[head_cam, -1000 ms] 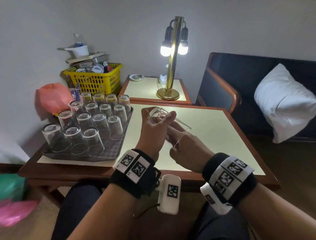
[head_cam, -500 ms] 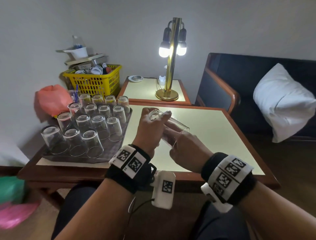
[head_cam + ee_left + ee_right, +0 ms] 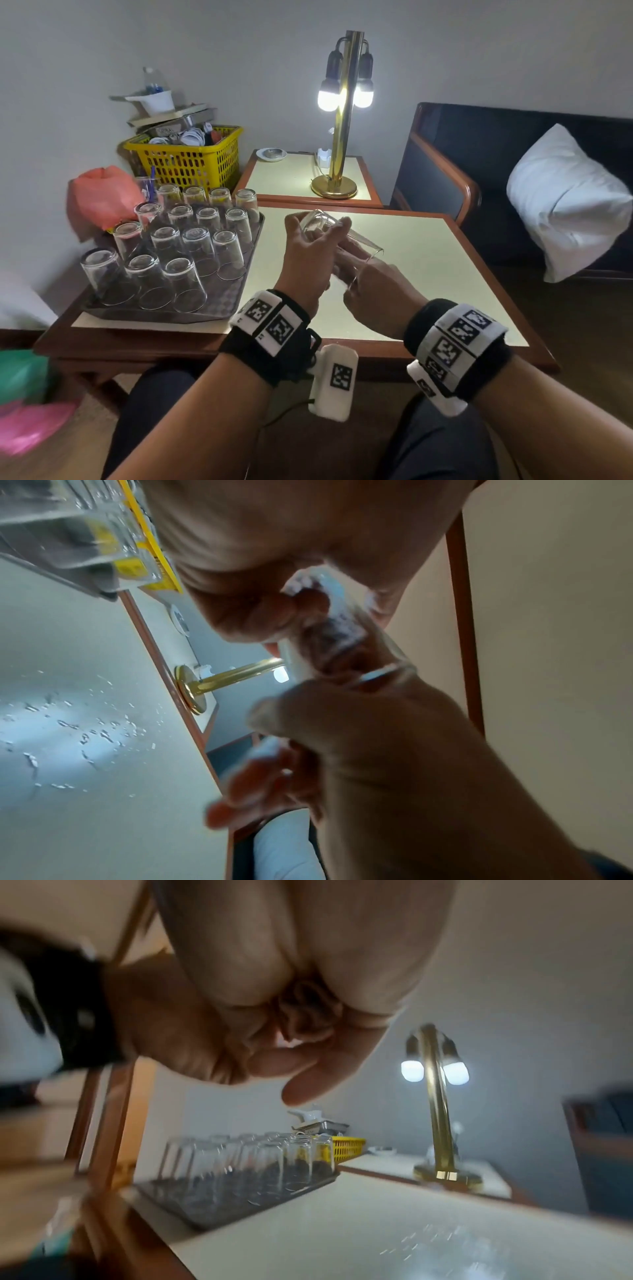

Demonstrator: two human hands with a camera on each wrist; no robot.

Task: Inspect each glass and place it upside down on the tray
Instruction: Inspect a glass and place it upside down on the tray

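Glass (image 3: 342, 246) tilted between both hands, rim lower right, base upper left

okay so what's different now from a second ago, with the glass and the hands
Little has changed. Both hands, left hand and right hand, keep their grip on the glass, tilted on its side above the table; it shifted only slightly. The upside-down glasses on the tray stayed put.
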